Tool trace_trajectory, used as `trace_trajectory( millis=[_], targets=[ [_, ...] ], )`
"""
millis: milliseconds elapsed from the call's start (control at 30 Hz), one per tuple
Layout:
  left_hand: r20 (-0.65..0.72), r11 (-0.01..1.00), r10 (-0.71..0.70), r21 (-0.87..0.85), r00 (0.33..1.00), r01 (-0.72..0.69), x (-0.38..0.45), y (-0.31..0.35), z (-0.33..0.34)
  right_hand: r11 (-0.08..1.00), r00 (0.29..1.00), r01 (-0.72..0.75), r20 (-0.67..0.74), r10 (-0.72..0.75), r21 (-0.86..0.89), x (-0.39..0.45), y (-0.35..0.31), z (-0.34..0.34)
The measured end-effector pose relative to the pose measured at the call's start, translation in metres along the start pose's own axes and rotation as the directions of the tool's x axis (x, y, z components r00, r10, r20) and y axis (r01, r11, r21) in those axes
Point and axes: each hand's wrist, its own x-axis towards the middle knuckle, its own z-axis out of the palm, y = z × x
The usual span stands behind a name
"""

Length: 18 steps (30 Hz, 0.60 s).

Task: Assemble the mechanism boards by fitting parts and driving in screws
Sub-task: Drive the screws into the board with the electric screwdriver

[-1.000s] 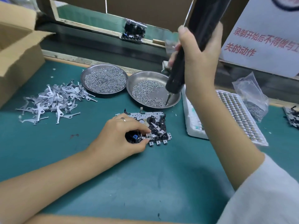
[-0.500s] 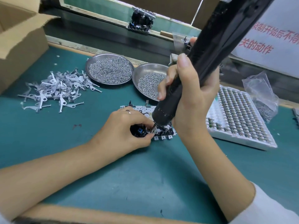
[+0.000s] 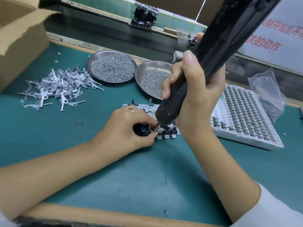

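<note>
The right hand (image 3: pixel 195 95) grips the tilted screwdriver (image 3: pixel 193 79); left fingers (image 3: pixel 151 124) seemingly pinch the mechanism board (image 3: pixel 165 130); the bit may slip.

Right hand (image 3: pixel 196 95) around tilted screwdriver (image 3: pixel 213 51), bit on left-hand-held (image 3: pixel 126 128) mechanism board (image 3: pixel 167 131).

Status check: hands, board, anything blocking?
Left hand pinching board. Right hand gripping screwdriver, tip at board. Nothing blocking.

A black screwdriver (image 3: pixel 205 66), silver screw dishes (image 3: pixel 113 80), grey metal levers (image 3: pixel 57 87) and a teal mat (image 3: pixel 147 177).
</note>
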Motion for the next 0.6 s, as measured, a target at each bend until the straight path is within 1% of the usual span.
trace_trajectory(
  millis=[267,600],
  targets=[
    [-0.001,1.000,0.017,0.004,1.000,-0.017,0.0001,0.0016,-0.0014,1.000,1.000,0.002,0.010,-0.002,-0.001,-0.0012,-0.0001,0.0001],
    [0.006,1.000,0.016,0.003,1.000,-0.016,0.0010,0.0027,-0.0018,1.000,1.000,0.006,-0.013,-0.006,0.013,-0.0018,0.0018,0.0003]
  ],
)
